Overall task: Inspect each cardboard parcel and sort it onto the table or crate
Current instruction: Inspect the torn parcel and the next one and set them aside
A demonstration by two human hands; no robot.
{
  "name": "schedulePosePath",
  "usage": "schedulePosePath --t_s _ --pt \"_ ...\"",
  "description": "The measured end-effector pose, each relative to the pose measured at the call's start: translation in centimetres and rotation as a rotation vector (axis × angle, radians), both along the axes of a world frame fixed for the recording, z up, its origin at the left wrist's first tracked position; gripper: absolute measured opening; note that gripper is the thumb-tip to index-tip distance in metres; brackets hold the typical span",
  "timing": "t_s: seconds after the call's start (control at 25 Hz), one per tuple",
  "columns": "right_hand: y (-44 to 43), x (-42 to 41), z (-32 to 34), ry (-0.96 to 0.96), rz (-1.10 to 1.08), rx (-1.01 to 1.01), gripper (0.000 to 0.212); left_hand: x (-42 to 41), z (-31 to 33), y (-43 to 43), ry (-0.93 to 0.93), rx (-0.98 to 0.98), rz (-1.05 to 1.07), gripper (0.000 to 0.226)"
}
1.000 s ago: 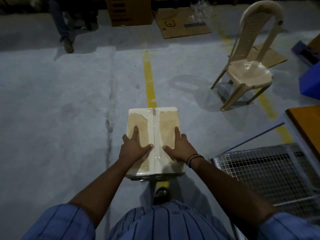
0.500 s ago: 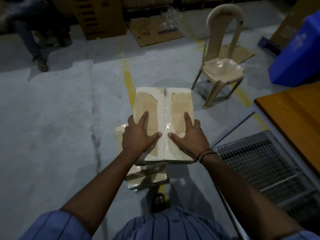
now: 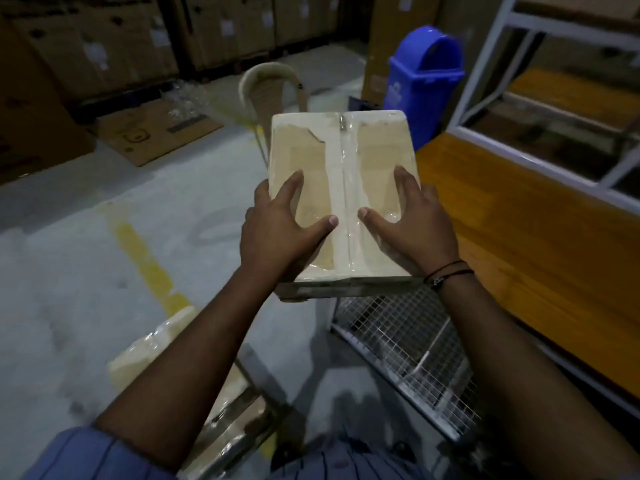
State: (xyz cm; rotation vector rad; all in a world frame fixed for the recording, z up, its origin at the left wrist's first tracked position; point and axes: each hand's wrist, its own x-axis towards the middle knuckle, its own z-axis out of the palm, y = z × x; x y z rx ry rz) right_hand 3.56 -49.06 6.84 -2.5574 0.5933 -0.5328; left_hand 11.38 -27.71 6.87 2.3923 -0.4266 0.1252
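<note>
Head view: left hand [image 3: 277, 233] and right hand [image 3: 412, 226] grip the taped parcel [image 3: 343, 157] by its sides, thumbs spread on top, in the air just left of the wooden table [image 3: 519, 220]. Wire crate [image 3: 398, 341] sits beside the table, blue bin [image 3: 424, 74] beyond it, and concrete floor [image 3: 69, 271] lies to its left.

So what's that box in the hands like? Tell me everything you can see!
It is a boxy tan cardboard parcel, wrapped in shiny clear tape, with a wide strip down the middle of its top. Its near bottom edge looks scuffed. It is held in the air, top tilted toward the camera, over the wire crate corner and beside the wooden table. The left hand and right hand grip its sides, thumbs spread on top.
</note>
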Motion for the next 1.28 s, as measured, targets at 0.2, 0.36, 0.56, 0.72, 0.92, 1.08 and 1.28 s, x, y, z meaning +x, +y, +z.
schedulePosePath --t_s 0.2,0.36,0.56,0.72,0.92,1.08,1.28 --pt "-9.1 -5.5 1.6 0.022 -0.162 0.043 0.093 -1.3 1.5 -9.9 -0.003 0.007 -0.241 0.094" --pt "-15.2 -9.6 2.6 0.033 -0.217 0.066 0.080 -3.2 2.2 -17.4 -0.002 0.021 -0.390 0.090" --pt "-22.3 -13.1 3.2 0.030 -0.277 0.063 0.067 -5.5 2.1 -24.6 0.026 0.003 -0.527 0.089" --pt "-27.2 -14.4 3.1 0.109 -0.353 0.033 0.070 -6.8 1.5 -28.7 0.030 0.025 -0.572 0.087" --pt "-32.2 -15.2 1.8 0.193 -0.330 0.023 0.066 -8.2 1.0 -32.1 0.043 0.010 -0.551 0.080" --pt "-35.1 -15.0 1.0 0.177 -0.306 0.029 0.064 -8.3 1.1 -34.0 0.007 0.024 -0.511 0.077" --pt "-33.2 -13.4 1.0 0.171 -0.343 -0.041 0.067 -5.5 1.2 -36.0 -0.028 0.118 -0.502 0.069"
